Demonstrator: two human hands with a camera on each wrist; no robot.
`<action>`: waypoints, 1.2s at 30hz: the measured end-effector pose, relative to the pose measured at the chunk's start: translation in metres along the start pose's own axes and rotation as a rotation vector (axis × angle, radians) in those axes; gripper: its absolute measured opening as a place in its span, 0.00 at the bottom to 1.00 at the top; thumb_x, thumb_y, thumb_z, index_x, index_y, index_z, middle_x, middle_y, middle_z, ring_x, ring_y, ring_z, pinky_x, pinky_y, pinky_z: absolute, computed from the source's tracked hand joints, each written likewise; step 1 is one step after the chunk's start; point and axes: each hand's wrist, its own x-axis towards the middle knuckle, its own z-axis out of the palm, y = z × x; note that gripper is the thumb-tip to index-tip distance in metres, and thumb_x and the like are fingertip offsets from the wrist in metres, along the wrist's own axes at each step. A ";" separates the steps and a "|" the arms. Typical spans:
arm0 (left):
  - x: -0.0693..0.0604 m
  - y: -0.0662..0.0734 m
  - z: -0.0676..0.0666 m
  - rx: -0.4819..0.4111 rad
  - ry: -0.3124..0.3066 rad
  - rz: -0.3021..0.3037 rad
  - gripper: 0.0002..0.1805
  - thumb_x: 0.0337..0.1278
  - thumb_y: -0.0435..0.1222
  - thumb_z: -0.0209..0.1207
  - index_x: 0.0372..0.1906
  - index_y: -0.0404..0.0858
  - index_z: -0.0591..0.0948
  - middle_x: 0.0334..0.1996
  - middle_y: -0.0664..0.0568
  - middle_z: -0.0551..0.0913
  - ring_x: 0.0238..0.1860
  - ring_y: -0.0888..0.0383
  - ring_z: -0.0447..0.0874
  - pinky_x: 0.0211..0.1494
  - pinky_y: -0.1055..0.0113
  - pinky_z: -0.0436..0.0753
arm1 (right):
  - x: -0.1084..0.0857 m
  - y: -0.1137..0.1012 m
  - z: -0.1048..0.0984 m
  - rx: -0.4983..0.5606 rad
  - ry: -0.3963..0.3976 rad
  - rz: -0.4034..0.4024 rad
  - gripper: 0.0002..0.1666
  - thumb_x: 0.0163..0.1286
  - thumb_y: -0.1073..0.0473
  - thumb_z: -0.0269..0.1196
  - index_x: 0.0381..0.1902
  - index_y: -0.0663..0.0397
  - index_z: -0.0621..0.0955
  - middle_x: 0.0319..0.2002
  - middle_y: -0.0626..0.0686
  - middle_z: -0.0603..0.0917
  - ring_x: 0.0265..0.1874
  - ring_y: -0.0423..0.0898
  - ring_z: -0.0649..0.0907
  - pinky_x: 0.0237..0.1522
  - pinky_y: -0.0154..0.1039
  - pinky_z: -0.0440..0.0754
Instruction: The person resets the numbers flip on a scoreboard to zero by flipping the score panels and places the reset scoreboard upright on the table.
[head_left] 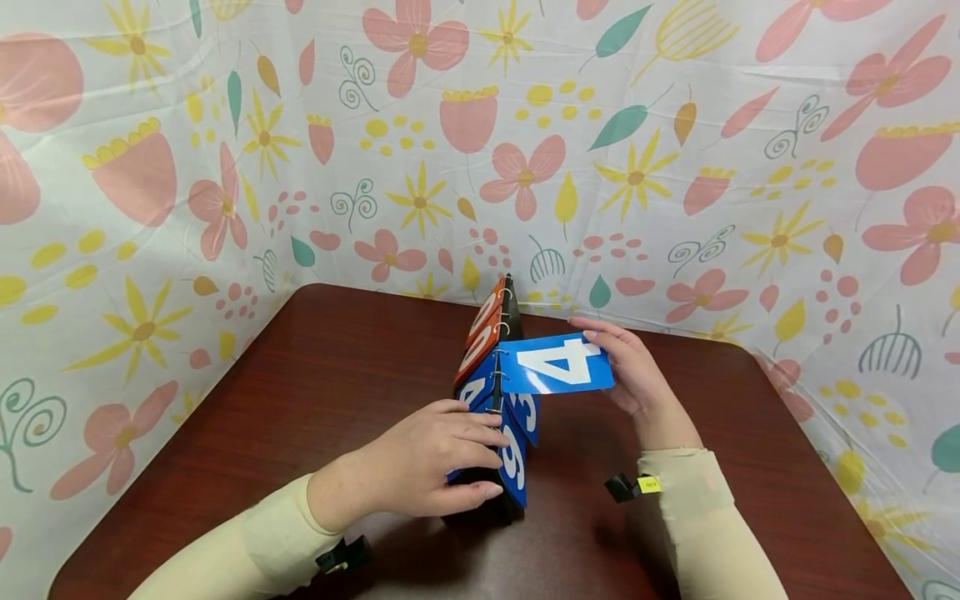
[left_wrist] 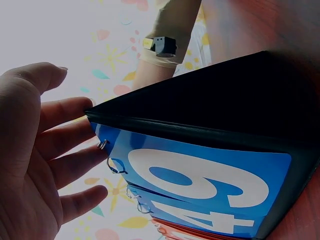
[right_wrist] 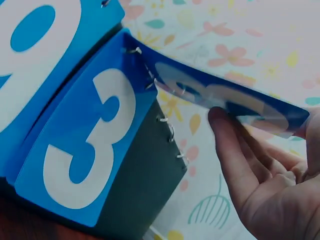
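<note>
A tabletop flip scoreboard [head_left: 480, 510] stands on the table, tent-shaped and black, with number cards hung on rings along its top ridge. My left hand [head_left: 431, 458] rests over the near end of the ridge; in the left wrist view its spread fingers touch the edge beside a blue 6 card [left_wrist: 200, 175]. On the far side, my right hand [head_left: 637, 379] pinches the outer end of a blue number card [head_left: 555, 364] showing a white 4, held out sideways from its rings. Beneath it, in the right wrist view, a blue 3 card [right_wrist: 90, 150] lies against the board.
Red cards [head_left: 480, 333] hang at the scoreboard's far end. The dark wooden table [head_left: 337, 350] reaches back to a flower-printed cloth [head_left: 420, 167]. Small black cameras sit on both wrists.
</note>
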 end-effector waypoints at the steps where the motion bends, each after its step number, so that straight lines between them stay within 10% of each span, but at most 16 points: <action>1: 0.000 0.000 0.000 -0.004 -0.003 -0.004 0.15 0.71 0.52 0.59 0.51 0.51 0.89 0.59 0.61 0.87 0.70 0.63 0.78 0.70 0.50 0.78 | -0.001 -0.001 0.001 0.012 -0.023 0.010 0.28 0.81 0.50 0.55 0.74 0.51 0.73 0.42 0.47 0.91 0.33 0.43 0.92 0.38 0.36 0.89; 10: 0.000 -0.001 0.001 -0.002 -0.005 -0.002 0.15 0.71 0.52 0.59 0.51 0.51 0.88 0.59 0.60 0.87 0.69 0.62 0.79 0.70 0.50 0.78 | -0.011 -0.009 0.009 0.216 -0.301 0.009 0.30 0.86 0.48 0.44 0.77 0.56 0.66 0.58 0.55 0.86 0.44 0.51 0.92 0.43 0.47 0.90; 18: 0.000 -0.001 0.001 -0.006 0.001 0.001 0.16 0.71 0.52 0.60 0.51 0.50 0.89 0.58 0.60 0.88 0.68 0.60 0.81 0.69 0.49 0.79 | -0.008 -0.008 0.035 0.324 -0.381 -0.052 0.41 0.82 0.33 0.34 0.77 0.54 0.62 0.57 0.56 0.89 0.49 0.56 0.91 0.46 0.52 0.89; 26: 0.000 -0.001 0.002 0.040 0.045 0.050 0.15 0.70 0.52 0.60 0.50 0.50 0.89 0.58 0.60 0.88 0.68 0.60 0.80 0.68 0.49 0.80 | -0.006 -0.006 0.066 0.139 -0.314 -0.122 0.56 0.75 0.22 0.29 0.84 0.55 0.45 0.74 0.52 0.75 0.53 0.47 0.90 0.48 0.47 0.90; 31: 0.000 -0.001 0.002 0.046 0.048 0.045 0.15 0.69 0.52 0.61 0.49 0.50 0.89 0.57 0.60 0.88 0.69 0.61 0.79 0.68 0.49 0.80 | -0.004 -0.006 0.080 0.014 -0.289 -0.151 0.52 0.76 0.23 0.29 0.85 0.49 0.44 0.84 0.61 0.51 0.59 0.45 0.86 0.49 0.40 0.89; 36: 0.000 -0.002 0.003 0.017 0.024 0.025 0.16 0.70 0.52 0.60 0.49 0.49 0.89 0.57 0.59 0.88 0.69 0.60 0.80 0.68 0.49 0.80 | -0.002 -0.005 0.094 -0.125 -0.246 -0.154 0.41 0.83 0.37 0.41 0.85 0.48 0.49 0.83 0.59 0.55 0.62 0.48 0.85 0.48 0.38 0.88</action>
